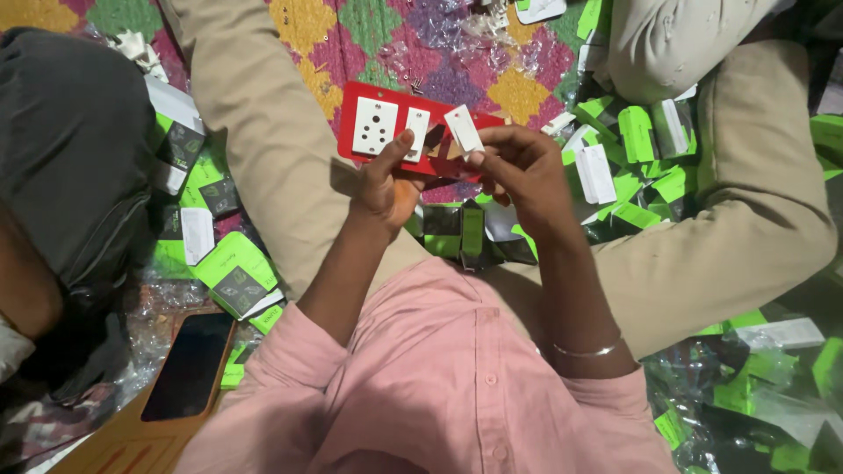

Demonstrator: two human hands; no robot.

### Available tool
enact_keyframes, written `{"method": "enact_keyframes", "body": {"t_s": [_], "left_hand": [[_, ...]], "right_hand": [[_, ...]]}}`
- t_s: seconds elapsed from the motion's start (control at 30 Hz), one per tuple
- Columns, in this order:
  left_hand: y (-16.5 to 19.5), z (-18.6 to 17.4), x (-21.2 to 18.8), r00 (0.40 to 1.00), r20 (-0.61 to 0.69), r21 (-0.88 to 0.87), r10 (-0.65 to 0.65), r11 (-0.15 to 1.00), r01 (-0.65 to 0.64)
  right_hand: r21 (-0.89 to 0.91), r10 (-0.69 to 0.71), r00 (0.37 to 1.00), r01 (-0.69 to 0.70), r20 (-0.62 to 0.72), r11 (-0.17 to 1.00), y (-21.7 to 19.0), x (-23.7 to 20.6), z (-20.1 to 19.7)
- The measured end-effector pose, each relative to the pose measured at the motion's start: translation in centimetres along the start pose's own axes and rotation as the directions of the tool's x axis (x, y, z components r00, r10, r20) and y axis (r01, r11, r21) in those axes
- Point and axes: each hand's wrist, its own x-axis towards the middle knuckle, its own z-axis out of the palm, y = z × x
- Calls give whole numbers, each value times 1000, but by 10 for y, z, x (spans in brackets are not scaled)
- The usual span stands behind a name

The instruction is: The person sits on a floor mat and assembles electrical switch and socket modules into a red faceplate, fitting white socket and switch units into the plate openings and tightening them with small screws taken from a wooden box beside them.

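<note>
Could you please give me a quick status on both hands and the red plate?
Left hand grips red plate. Right hand pinches white switch at plate's right end. Nothing in the way.

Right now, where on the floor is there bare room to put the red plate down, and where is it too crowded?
The barest patch is the patterned mat beyond the red switch plate, between the two beige trouser legs, though clear wrappers litter its far end. Green boxes crowd the right side, and more lie left beside the phone.
</note>
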Motion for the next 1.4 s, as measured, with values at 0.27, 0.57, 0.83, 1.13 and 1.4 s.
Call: {"method": "enact_keyframes", "body": {"t_s": [0.27,0.57,0.83,1.13,1.4], "left_hand": [[-4,4,-13,997,29,-87,-65,994,67],[9,32,-21,995,96,-63,-33,997,39],[15,45,-24,992,113,-115,62,992,-49],[11,31,-23,991,132,-47,3,999,3],[8,39,-29,978,200,-82,52,996,-36]], "right_hand": [[230,9,998,-23,63,973,-3,-11,-1],[261,-35,995,11,90,965,-6,-16,-5],[300,-75,997,71,-1,951,-11,-16,-15],[121,-111,994,112,-11,986,-24,-21,-14],[169,-202,979,202,-16,965,-22,-26,-28]]}}
